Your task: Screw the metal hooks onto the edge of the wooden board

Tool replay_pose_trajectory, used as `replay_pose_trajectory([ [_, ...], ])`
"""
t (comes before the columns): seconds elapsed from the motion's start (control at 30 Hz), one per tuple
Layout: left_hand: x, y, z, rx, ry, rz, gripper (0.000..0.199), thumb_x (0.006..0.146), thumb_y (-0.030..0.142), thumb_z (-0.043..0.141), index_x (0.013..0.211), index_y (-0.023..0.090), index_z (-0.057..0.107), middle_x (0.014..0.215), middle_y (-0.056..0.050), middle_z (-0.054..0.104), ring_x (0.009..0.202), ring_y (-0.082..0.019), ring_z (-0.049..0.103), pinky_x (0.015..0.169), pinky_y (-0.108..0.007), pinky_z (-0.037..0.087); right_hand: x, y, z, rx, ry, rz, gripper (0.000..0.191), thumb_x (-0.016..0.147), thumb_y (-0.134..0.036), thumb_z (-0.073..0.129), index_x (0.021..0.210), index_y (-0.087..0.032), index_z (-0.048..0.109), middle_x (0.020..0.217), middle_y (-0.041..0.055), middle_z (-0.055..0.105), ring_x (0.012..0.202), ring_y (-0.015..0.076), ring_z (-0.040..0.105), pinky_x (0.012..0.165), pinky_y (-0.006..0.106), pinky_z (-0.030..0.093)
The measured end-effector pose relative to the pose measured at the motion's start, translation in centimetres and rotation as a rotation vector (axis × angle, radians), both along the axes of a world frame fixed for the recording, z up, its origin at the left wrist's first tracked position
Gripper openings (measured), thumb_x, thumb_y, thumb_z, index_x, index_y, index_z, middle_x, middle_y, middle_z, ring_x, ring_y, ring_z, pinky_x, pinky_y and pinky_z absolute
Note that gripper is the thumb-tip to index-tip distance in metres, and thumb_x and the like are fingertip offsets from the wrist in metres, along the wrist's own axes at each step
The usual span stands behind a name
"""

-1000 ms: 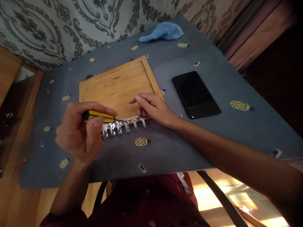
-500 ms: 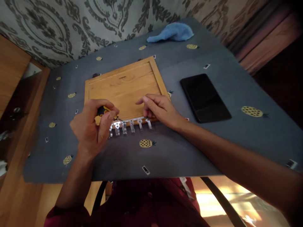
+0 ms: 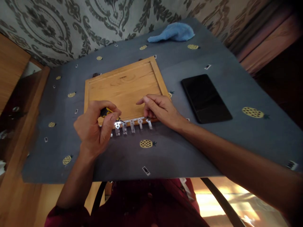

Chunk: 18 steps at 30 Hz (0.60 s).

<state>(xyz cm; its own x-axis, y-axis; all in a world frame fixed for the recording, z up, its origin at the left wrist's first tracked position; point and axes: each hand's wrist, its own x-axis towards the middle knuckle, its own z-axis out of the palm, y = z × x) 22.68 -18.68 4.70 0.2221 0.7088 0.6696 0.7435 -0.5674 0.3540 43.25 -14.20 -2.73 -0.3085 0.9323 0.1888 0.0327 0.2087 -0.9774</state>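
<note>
A wooden board with a raised frame (image 3: pixel 123 86) lies on the table. Along its near edge runs a shiny metal rail with several hooks (image 3: pixel 132 125). My left hand (image 3: pixel 97 126) is wrapped round a black and yellow screwdriver (image 3: pixel 104 112), whose thin shaft points right, its tip at the rail. My right hand (image 3: pixel 161 108) rests at the board's near right corner, by the rail's right end. Its index finger reaches out to the left over the board; the other fingers curl down, and what they touch is hidden.
A black phone or tablet (image 3: pixel 205 98) lies right of the board. At the table's far edge is a crumpled blue cloth (image 3: pixel 175 32). The grey tablecloth (image 3: pixel 170 154) has a pineapple pattern. Behind it stands a patterned wall (image 3: pixel 101 19).
My left hand and the screwdriver have shifted slightly to the right along the rail. My right hand has kept nearly the same pose and place.
</note>
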Motion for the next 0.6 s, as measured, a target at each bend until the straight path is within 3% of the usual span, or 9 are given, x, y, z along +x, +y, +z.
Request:
replay_pose_trajectory([
  [0.37, -0.07, 0.17, 0.0, -0.041, 0.003, -0.063, 0.021, 0.1, 0.041, 0.047, 0.101, 0.03, 0.065, 0.08, 0.006, 0.073, 0.059, -0.008, 0.064, 0.055, -0.028, 0.046, -0.1, 0.04, -0.17, -0.053, 0.019, 0.0, 0.048, 0.098, -0.058, 0.046, 0.099, -0.015, 0.067, 0.063, -0.0019, 0.059, 0.05, 0.0074, 0.049, 0.047, 0.02, 0.039],
  [0.53, -0.23, -0.02, 0.27, 0.026, -0.127, -0.005, 0.023, 0.1, 0.042, 0.047, 0.097, 0.029, 0.065, 0.074, 0.005, 0.071, 0.06, -0.009, 0.064, 0.052, -0.029, 0.044, -0.13, 0.02, -0.14, -0.056, 0.026, 0.005, 0.047, 0.097, -0.058, 0.046, 0.099, -0.015, 0.067, 0.062, -0.0026, 0.059, 0.049, 0.0075, 0.047, 0.048, 0.021, 0.039],
  [0.6, -0.54, -0.24, 0.59, -0.021, -0.14, -0.015, 0.024, 0.103, 0.041, 0.041, 0.1, 0.029, 0.062, 0.078, 0.004, 0.071, 0.064, -0.011, 0.066, 0.054, -0.031, 0.045, -0.14, 0.01, -0.12, -0.059, 0.027, 0.004, 0.047, 0.097, -0.059, 0.047, 0.099, -0.016, 0.066, 0.062, -0.0026, 0.059, 0.05, 0.0077, 0.048, 0.049, 0.021, 0.039],
])
